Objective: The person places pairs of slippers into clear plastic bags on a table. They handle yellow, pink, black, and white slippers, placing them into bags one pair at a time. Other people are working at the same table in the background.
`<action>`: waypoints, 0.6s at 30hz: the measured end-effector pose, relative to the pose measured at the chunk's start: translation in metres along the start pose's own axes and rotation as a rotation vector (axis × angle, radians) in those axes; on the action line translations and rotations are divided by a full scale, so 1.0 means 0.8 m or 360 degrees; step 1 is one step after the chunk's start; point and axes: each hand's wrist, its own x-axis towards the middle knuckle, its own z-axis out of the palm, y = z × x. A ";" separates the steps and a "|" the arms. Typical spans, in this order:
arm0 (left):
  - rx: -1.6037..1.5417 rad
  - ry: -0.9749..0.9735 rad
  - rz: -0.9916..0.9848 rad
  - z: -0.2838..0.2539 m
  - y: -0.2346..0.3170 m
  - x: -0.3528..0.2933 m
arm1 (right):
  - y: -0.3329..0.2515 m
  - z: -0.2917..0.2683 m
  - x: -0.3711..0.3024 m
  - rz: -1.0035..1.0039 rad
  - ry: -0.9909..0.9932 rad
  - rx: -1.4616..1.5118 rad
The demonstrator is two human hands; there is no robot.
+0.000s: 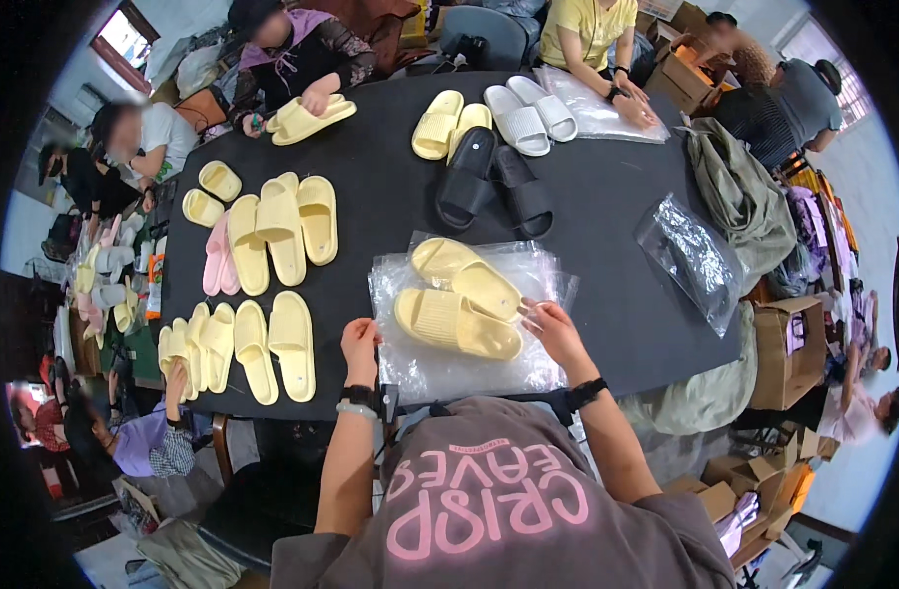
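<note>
2 yellow slides (pixel 457 322) lie on clear plastic bags (pixel 402 371), near side of worktop (pixel 606 236). Left hand (pixel 361 345) at bags' left edge, right hand (pixel 555 331) by heels; hands apart, grips unclear. Keep slides flat, film smooth.

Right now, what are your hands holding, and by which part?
The left hand seems to pinch the clear plastic bags by their left edge. The right hand is beside the yellow slippers; its grip cannot be told.
</note>
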 end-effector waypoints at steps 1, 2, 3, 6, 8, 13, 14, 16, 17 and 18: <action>-0.0049 -0.0008 0.0059 0.003 0.017 -0.015 | -0.026 0.014 -0.016 -0.0049 -0.0143 0.0153; -0.0147 -0.0031 0.0075 0.005 0.032 -0.031 | -0.043 0.022 -0.026 -0.0099 -0.0289 0.0301; -0.0242 -0.0055 0.0089 0.008 0.044 -0.047 | -0.050 0.023 -0.034 -0.0060 -0.0373 0.0385; -0.0158 -0.0210 0.0049 -0.013 0.039 -0.082 | -0.056 0.009 -0.044 0.0034 -0.0565 0.0445; 0.0264 -0.0432 0.0043 -0.044 0.002 -0.090 | -0.040 -0.015 -0.040 0.0053 -0.0579 0.0229; 0.1361 -0.0365 0.0474 -0.059 -0.037 -0.099 | 0.017 -0.045 -0.027 0.0177 -0.0835 -0.1051; 0.1345 -0.0287 0.0614 -0.044 -0.023 -0.101 | 0.013 -0.026 -0.027 -0.0037 -0.0882 -0.1355; 0.1402 -0.0422 0.0714 -0.026 -0.009 -0.090 | 0.002 0.009 -0.023 -0.0493 -0.0968 -0.1954; 0.1453 -0.0551 0.0791 -0.018 -0.009 -0.079 | 0.008 0.012 -0.009 -0.0694 -0.1104 -0.2079; 0.1503 -0.0680 0.0866 -0.011 -0.009 -0.073 | 0.015 0.015 -0.002 -0.0818 -0.1150 -0.2216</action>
